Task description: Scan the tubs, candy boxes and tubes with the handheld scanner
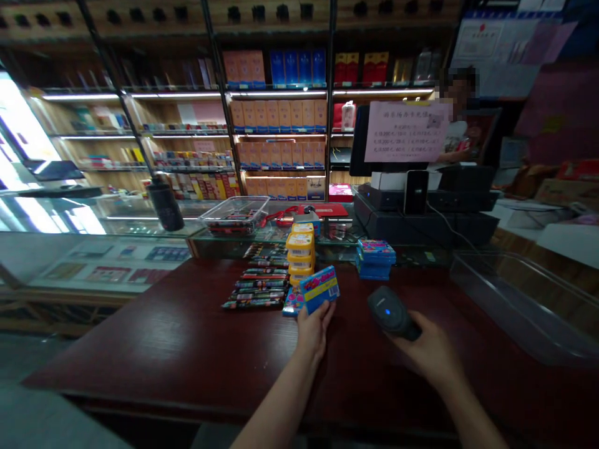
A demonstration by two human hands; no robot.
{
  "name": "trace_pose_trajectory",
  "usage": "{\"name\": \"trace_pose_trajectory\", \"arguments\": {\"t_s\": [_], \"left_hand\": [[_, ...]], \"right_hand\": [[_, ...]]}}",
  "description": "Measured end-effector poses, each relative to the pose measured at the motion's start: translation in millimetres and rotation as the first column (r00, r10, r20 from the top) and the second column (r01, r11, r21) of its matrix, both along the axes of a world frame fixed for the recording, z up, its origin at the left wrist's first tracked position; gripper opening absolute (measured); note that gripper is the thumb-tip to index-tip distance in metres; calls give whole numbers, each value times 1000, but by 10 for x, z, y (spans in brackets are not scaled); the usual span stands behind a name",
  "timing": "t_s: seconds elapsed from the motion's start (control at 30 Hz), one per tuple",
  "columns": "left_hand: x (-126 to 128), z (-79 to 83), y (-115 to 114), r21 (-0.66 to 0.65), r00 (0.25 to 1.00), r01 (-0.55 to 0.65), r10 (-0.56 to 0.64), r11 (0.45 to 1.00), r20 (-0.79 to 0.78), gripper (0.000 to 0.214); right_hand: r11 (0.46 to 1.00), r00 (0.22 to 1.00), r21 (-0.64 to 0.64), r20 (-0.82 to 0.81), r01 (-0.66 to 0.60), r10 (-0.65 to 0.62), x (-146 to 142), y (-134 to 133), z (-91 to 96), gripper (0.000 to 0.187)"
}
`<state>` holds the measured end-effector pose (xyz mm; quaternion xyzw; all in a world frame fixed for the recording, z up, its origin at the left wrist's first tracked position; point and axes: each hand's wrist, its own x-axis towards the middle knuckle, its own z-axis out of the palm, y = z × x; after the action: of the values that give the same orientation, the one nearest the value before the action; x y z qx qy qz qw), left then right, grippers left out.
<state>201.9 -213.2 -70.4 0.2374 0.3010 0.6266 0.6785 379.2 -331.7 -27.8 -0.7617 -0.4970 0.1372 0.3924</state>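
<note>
My left hand [312,329] grips a small blue packet [319,288] with a yellow label, held tilted just above the dark red counter [178,349]. My right hand [428,352] is wrapped round the handle of a black barcode scanner [389,310], whose head faces toward the packet. A second colourful packet [292,302] lies on the counter under the held one. Behind it stands a stack of yellow boxes [299,252], with a row of dark pen packs [261,284] to its left and a stack of blue packets [375,258] to its right.
A clear plastic bin [524,299] sits at the right end of the counter. Behind are a till with a monitor [397,140], a clear tray [235,213], a black cup [166,204] and stocked shelves [281,125]. A person [456,118] stands behind the till.
</note>
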Motion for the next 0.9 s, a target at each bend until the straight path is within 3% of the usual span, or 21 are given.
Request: {"name": "trace_pose_trajectory", "arguments": {"t_s": [0.07,0.17,0.4,0.6,0.67,0.77,0.83,0.9], "left_hand": [[5,-18,2,-11,1000,5,-5,1000,10,24],[13,-27,-5,-27,1000,14,-14,1000,12,23],[49,-16,2,-23,998,26,-25,999,50,30],[34,-11,2,-27,998,20,-18,999,67,28],[25,-15,-10,-41,999,10,-9,999,40,28],[36,-27,-38,10,999,19,-19,1000,-26,32],[50,-26,-60,126,987,4,16,992,-160,36],[39,0,-79,303,922,-35,148,952,-359,34]], "right_hand": [[989,980,129,-175,-68,90,-63,-34,-9,38],[972,933,196,-308,-126,184,-161,-87,1,39],[969,879,196,-421,-154,224,-230,-156,102,38],[978,864,139,-462,-154,202,-248,-181,47,34],[977,890,152,-410,-150,200,-213,-165,17,36],[984,978,140,-159,-112,134,-87,-107,3,38],[1000,997,14,74,-27,26,12,-56,5,38],[990,955,-112,290,88,-53,80,-8,-9,38]]}}
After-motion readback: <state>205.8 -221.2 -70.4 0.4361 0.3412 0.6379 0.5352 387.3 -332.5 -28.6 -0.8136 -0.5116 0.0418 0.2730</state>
